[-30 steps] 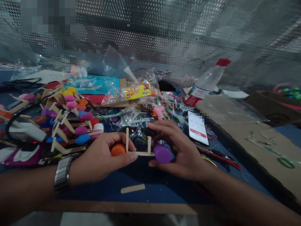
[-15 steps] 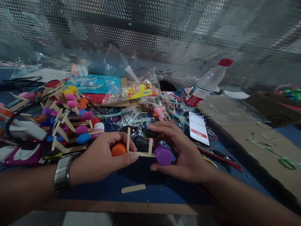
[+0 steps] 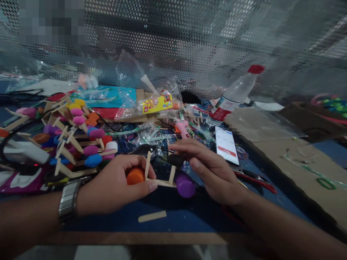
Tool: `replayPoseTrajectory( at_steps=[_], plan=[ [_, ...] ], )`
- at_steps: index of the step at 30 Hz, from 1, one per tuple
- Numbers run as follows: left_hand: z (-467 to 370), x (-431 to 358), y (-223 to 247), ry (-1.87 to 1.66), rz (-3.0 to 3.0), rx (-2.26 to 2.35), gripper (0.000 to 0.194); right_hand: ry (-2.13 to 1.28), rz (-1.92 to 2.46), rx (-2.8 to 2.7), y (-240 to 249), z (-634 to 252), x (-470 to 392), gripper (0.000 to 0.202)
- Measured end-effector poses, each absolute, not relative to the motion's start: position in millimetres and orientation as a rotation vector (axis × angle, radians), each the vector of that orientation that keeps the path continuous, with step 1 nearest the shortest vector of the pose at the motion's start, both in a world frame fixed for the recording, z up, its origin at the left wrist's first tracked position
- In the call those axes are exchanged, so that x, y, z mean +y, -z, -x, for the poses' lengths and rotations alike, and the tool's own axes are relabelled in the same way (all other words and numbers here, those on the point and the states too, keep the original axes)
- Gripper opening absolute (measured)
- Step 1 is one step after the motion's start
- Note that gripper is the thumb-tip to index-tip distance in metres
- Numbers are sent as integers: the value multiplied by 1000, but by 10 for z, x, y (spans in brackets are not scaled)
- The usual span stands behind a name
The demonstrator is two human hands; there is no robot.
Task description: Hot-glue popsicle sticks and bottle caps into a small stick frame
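My left hand (image 3: 116,182) pinches a small frame of wooden craft sticks (image 3: 162,183), thumb in front and fingers behind. Two short sticks rise from its flat stick. At its left end an orange bottle cap (image 3: 135,176) rests against my left fingers; a purple bottle cap (image 3: 185,185) is at the right end. A dark oval piece (image 3: 175,160) shows at the top of the right upright; whether it is fixed there I cannot tell. My right hand (image 3: 210,169) hovers just beyond the purple cap, fingers stretched out and apart.
One loose craft stick (image 3: 152,216) lies near the front edge. Many stick pieces with coloured ovals (image 3: 78,144) are heaped on the left. Behind are a pink glue gun (image 3: 183,129) and a plastic bottle (image 3: 235,94); at right, a phone (image 3: 227,146) and red-handled pliers (image 3: 256,180).
My right thumb and fingers have come off the purple cap and opened upward. The left hand keeps its grip, and the frame now tilts slightly down to the right.
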State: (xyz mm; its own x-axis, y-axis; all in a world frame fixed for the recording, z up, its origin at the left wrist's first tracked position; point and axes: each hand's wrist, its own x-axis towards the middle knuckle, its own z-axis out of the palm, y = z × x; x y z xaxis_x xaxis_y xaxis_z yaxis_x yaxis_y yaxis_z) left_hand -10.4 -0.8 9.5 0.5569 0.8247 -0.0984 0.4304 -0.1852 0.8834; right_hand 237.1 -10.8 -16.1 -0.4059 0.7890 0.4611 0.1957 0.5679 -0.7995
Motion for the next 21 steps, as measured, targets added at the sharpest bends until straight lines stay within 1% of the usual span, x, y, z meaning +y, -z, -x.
replayPoseTrajectory(
  at_steps=[7,13,18,21],
  plan=[
    [113,-41,-75,-445,-1925,1031,14,-822,803,-1934,123,-2384,-75,28],
    [111,-48,-54,-444,-1999,1048,10,-874,870,-1994,98,-2386,-74,33],
    [117,-47,-47,-456,-2059,1050,10,-875,865,-2016,90,-2356,-78,21],
    [123,-53,-48,-444,-2070,1054,11,-867,862,-2037,84,-2351,-78,19]
  ],
)
